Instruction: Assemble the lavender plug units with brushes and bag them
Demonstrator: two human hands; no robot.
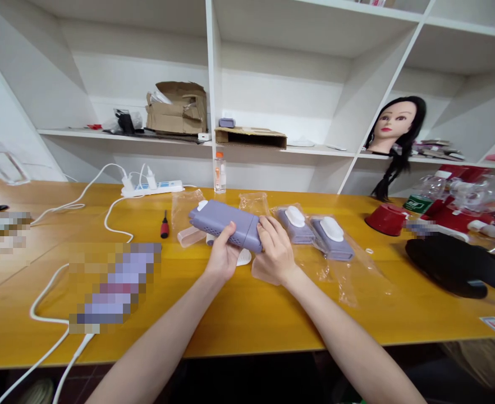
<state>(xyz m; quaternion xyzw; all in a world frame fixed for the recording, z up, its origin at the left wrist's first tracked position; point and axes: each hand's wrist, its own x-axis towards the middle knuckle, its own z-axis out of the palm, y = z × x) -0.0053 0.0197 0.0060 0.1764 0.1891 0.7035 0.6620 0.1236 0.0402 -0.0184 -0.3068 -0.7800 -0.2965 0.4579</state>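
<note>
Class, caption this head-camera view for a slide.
Left hand, right hand grip a lilac perforated device over a yellow table beside two bagged units.

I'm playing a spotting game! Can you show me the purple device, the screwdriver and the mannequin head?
Purple device [218, 216], head view, on its top face.
Screwdriver [164, 228], head view, on its red handle.
Mannequin head [393, 126], head view, on its face.

Both bare forearms are extended forward from the bottom of the view and converge at centre: left forearm [159, 342], right forearm [348, 342]. Left hand [223, 253] is closed in a grip, with the thumb [230, 228] raised on top and fingers curled under. Right hand [276, 251] is also gripping, with fingers [268, 229] laid over the top, slightly spread. Left wrist [212, 274] is held near straight; right wrist [292, 278] is slightly bent. Hands are kept just apart, not touching.
</note>
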